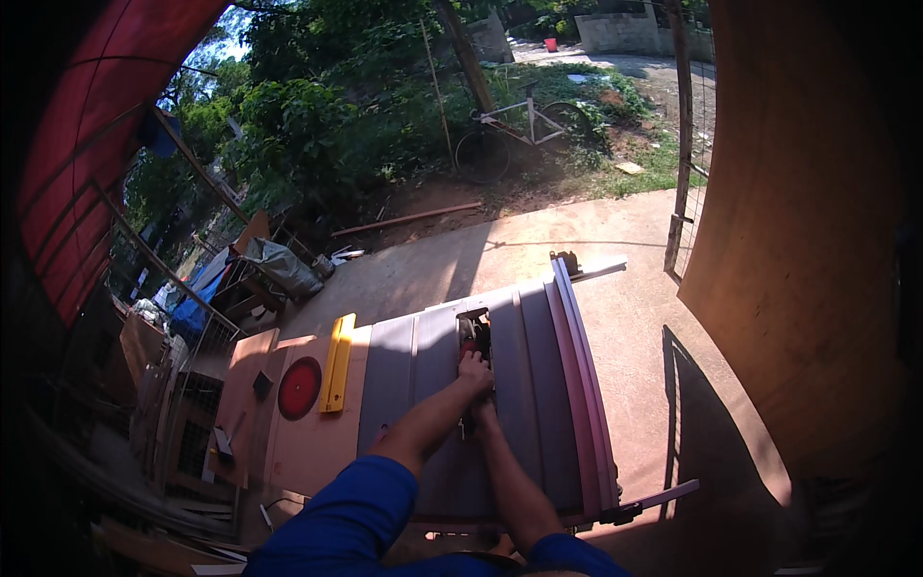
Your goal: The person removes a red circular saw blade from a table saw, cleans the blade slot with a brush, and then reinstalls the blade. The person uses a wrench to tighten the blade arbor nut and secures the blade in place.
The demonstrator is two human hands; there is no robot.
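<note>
A grey table saw top stands in front of me, with a dark blade opening near its middle. My left hand reaches in at the near end of that opening, fingers curled against its edge. Just behind it, my right hand lies close to the left wrist, partly hidden by it, with a small dark object beside it. Whether either hand grips anything is too small to tell. Both arms wear blue sleeves.
A maroon fence rail runs along the top's right side. On the wooden side board to the left lie a yellow bar, a red disc and small tools. A bicycle leans by the bushes; a wooden wall rises right.
</note>
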